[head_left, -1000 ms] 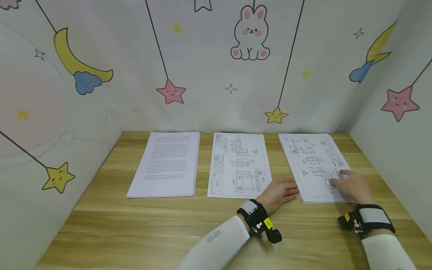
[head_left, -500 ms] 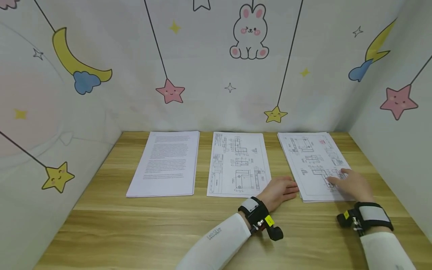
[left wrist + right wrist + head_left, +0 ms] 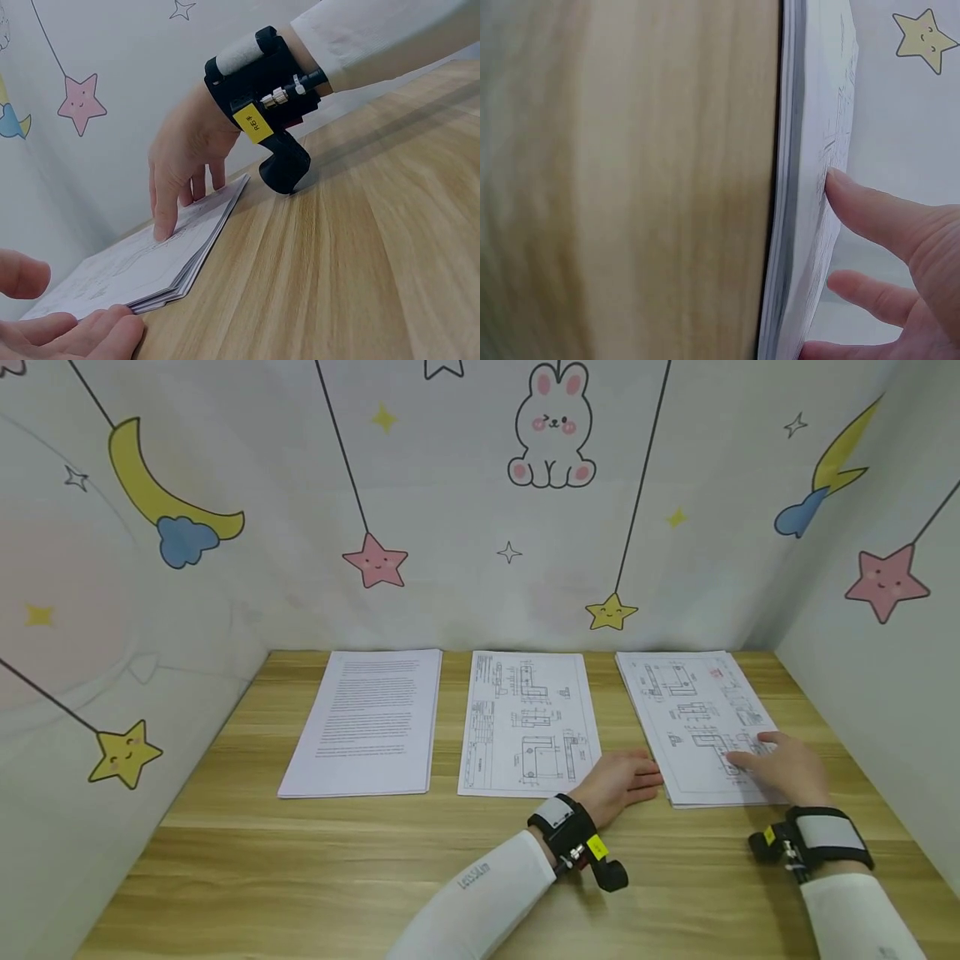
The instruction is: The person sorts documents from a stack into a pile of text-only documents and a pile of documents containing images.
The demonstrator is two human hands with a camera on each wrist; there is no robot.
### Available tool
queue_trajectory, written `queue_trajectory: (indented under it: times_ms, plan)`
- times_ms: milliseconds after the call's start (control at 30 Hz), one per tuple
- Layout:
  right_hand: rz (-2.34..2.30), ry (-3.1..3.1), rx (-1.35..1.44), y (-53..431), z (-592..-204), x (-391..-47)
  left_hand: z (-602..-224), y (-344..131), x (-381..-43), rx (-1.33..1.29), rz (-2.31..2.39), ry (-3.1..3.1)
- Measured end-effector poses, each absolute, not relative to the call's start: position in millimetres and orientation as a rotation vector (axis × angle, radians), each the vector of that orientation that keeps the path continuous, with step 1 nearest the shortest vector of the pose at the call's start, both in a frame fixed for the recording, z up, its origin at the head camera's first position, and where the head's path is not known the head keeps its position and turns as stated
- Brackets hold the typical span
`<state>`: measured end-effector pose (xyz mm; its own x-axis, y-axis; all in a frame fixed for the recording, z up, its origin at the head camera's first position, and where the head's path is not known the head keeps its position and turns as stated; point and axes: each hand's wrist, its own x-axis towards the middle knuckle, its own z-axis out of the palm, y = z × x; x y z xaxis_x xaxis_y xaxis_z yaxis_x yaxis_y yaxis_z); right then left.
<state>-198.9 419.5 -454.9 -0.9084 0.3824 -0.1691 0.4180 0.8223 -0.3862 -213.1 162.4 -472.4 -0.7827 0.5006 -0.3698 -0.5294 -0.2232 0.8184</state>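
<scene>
A text stack (image 3: 375,714), a drawing sheet (image 3: 510,727) and a drawing stack (image 3: 678,727) lay apart in a row on the desk (image 3: 300,877), before a cartoon-printed backdrop (image 3: 450,477). The person's right grip (image 3: 791,770) rested on the drawing stack; the left grip (image 3: 618,783) lay at its left edge.

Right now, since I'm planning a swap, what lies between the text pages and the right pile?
The head view shows the middle drawing, the left hand partly hiding its near corner, and bare table strips.
</scene>
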Motion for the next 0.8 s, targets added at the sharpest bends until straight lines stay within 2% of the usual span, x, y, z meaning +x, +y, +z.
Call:
queue_trajectory:
  times_ms: [800]
  plan:
    - [-0.825,2.772,0.893,433,-442,-206,-473,163,-213,-0.038,2.026,1.409]
